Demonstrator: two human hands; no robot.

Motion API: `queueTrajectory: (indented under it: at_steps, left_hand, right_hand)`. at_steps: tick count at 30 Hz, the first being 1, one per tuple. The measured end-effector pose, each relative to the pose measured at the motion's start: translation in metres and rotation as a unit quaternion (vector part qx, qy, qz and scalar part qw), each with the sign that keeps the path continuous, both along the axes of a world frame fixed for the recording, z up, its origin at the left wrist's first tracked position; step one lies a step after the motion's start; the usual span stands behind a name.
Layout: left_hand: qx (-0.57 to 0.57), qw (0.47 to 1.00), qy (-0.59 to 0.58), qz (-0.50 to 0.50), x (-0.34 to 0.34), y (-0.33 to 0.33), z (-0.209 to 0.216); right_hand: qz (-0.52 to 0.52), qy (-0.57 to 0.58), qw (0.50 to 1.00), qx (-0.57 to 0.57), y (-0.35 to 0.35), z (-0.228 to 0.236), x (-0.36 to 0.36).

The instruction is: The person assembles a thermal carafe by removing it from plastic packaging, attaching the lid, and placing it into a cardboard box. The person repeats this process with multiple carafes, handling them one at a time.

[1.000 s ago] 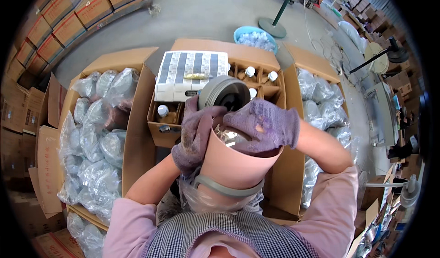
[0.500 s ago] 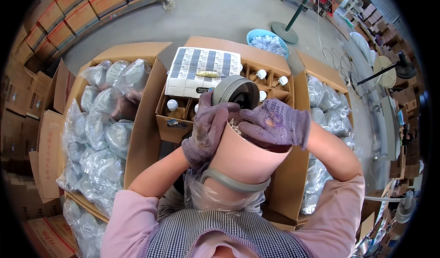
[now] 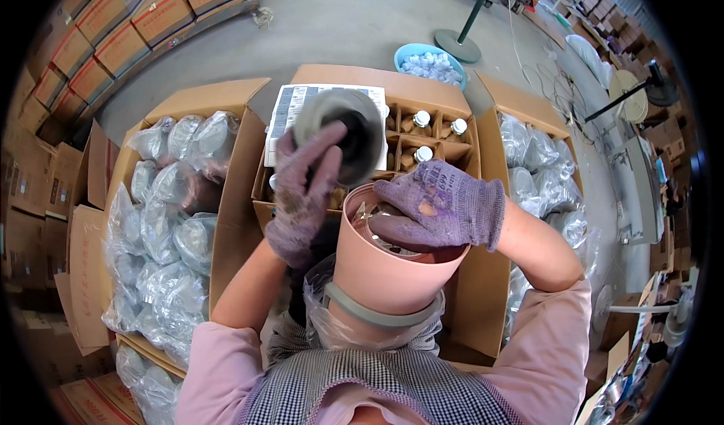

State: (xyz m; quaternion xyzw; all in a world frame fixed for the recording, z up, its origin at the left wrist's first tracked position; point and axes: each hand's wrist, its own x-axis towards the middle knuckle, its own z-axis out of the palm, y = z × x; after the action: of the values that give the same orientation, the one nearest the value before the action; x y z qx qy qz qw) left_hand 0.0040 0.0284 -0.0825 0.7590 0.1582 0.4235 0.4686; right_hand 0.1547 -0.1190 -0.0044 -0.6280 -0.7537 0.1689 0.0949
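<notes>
A pink cylindrical vessel point(image 3: 396, 282) leans against my apron, its open mouth facing forward. A grey ring point(image 3: 385, 317) circles it, and clear plastic film point(image 3: 320, 293) is gathered around its lower part. Inside the mouth shows a shiny silvery liner point(image 3: 363, 220). My gloved right hand point(image 3: 441, 208) reaches over the rim with its fingers bent into the mouth; what they pinch there is hidden. Left of the vessel, my gloved left hand point(image 3: 305, 195) holds up a round grey lid point(image 3: 367, 135) with a dark hollow, smeared by motion.
Ahead stands a divided carton point(image 3: 473, 142) of white-capped bottles point(image 3: 420, 118), with a printed white box point(image 3: 280, 112) on it. Cartons of plastic-wrapped items flank me, left point(image 3: 226, 236) and right point(image 3: 494, 259). A blue basin point(image 3: 400, 54) and a green stand point(image 3: 458, 46) are beyond.
My left hand has come away from the vessel's rim and moved left, tilting the grey lid up toward me. The vessel has tipped more upright; my right hand stays at its mouth.
</notes>
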Motion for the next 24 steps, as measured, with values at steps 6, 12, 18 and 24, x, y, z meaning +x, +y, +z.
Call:
queueTrajectory:
  at_steps: [6,12,18,24]
  left_hand:
    - [-0.126,0.992,-0.007,0.013,0.009,0.015,0.014]
    - [-0.217,0.940,-0.185,-0.186,0.030,0.037,0.009]
    - [-0.182,0.937,-0.189,-0.230,0.022,0.052,0.016]
    - [-0.096,0.965,-0.173,-0.172,0.027,0.043,0.003]
  right_hand:
    - [0.086,-0.160,0.976,0.122,-0.014,-0.004,-0.002]
    - [0.076,-0.162,0.977,0.118,-0.007,-0.006,0.008]
    - [-0.082,-0.034,0.979,0.183,-0.015,0.014,0.039]
    - [-0.076,-0.043,0.993,-0.078,0.008,0.017,0.026]
